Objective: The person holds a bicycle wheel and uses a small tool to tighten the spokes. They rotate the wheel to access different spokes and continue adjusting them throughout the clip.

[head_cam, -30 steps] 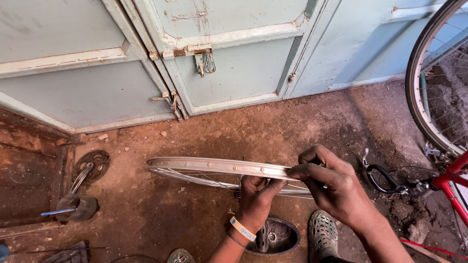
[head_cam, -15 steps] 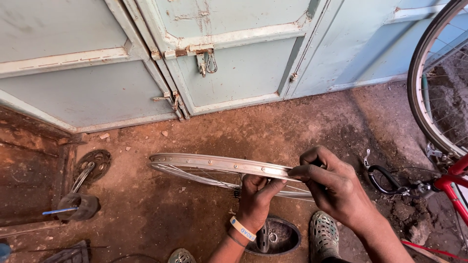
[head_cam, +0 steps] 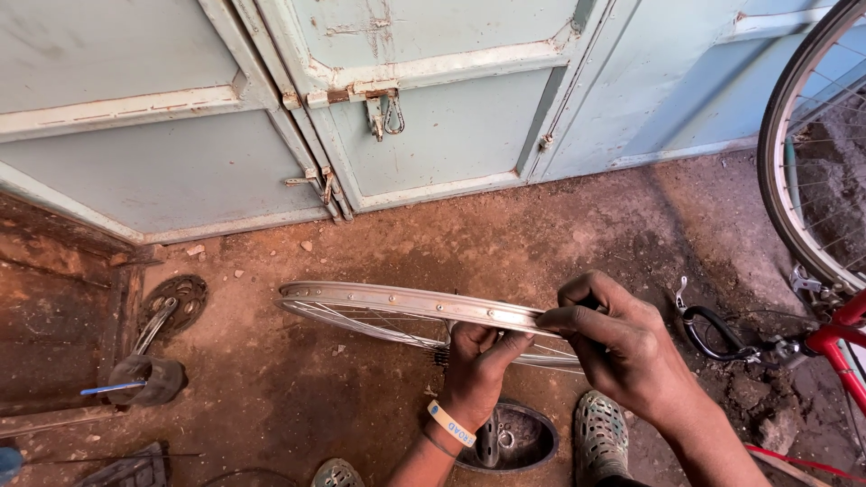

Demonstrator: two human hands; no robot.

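Left hand [head_cam: 478, 361] grips bare bike rim [head_cam: 397, 299] from below to steady it; right hand [head_cam: 622, 347] pinches rim's top edge w/ fingertips.

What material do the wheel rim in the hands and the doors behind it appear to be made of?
The wheel rim looks like bare metal, perhaps steel or aluminium: silvery, shiny, with small spoke holes. The doors seem to be painted sheet metal, pale blue-green, with chipped paint and a rusty latch. The left hand and right hand hold the rim.

Soft, even daylight; faint shadows on the ground; sharp focus throughout; wide-angle bending at the edges.
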